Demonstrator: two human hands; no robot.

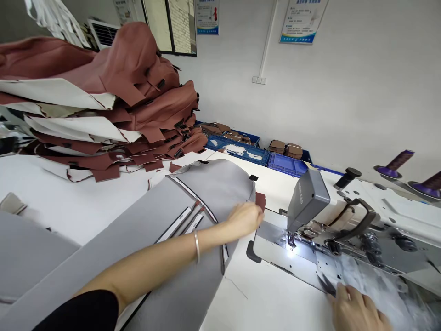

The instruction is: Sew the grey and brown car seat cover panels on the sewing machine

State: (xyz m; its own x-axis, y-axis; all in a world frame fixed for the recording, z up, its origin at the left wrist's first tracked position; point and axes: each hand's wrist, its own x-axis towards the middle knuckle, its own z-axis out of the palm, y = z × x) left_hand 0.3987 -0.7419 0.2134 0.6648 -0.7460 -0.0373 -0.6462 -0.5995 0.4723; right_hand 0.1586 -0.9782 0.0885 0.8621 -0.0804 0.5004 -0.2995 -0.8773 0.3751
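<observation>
A large sewn cover (138,230), its grey backing facing up, lies across the table with white strips along its seams. My left hand (245,218) is closed at its right edge, beside a small reddish-brown flap (261,201); the fingertips are partly hidden. My right hand (360,309), at the lower right, is closed around small dark-bladed scissors (327,285) pointing up and left. Between and beyond my hands stands a sewing machine (344,216), its needle area lit. The cover lies left of the needle, apart from it.
A tall pile of reddish-brown covers (138,92) rises at the back left. Blue crates (237,154) with brown pieces line the wall. Purple thread spools (399,163) stand behind the machine. Crumpled translucent material (382,280) lies near my right hand. A loose thread lies on the white table (275,303).
</observation>
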